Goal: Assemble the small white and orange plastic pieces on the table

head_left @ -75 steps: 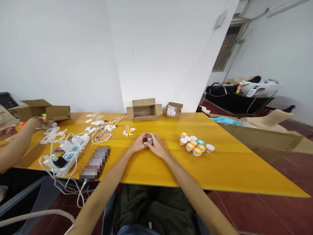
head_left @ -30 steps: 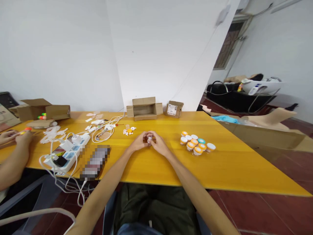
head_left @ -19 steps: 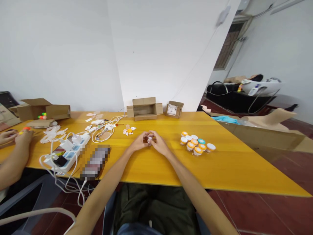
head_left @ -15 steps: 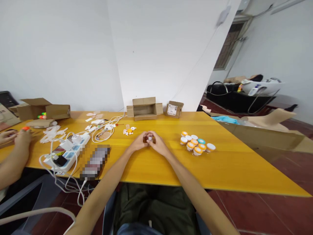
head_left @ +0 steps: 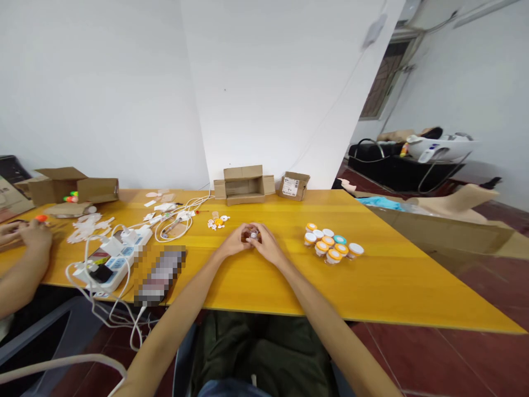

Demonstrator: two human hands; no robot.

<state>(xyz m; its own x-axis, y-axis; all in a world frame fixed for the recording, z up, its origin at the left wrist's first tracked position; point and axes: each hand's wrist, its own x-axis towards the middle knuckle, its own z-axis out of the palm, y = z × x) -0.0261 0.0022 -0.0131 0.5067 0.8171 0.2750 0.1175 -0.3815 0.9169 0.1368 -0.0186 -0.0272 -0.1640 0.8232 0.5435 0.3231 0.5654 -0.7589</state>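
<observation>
My left hand (head_left: 236,241) and my right hand (head_left: 266,242) meet above the table, their fingers curled around a small clear and whitish plastic piece (head_left: 253,235). Its exact kind is too small to tell, and the fingers hide most of it. Beyond my hands, a little to the left, lies a cluster of small white and yellow-orange parts (head_left: 217,221). Right of my hands stands a group of small clear containers (head_left: 334,256) with white, orange and teal lids.
Two cardboard boxes, one open (head_left: 244,190) and one smaller (head_left: 293,186), stand by the wall. A power strip (head_left: 119,264) with tangled cables and a phone (head_left: 161,274) lie to the left. At far left, another person's hands (head_left: 35,234) work near an orange piece.
My hands stay nearly in place around the small piece, which appears slightly turned or lowered between the fingers. The other person's hand at far left has shifted slightly.
</observation>
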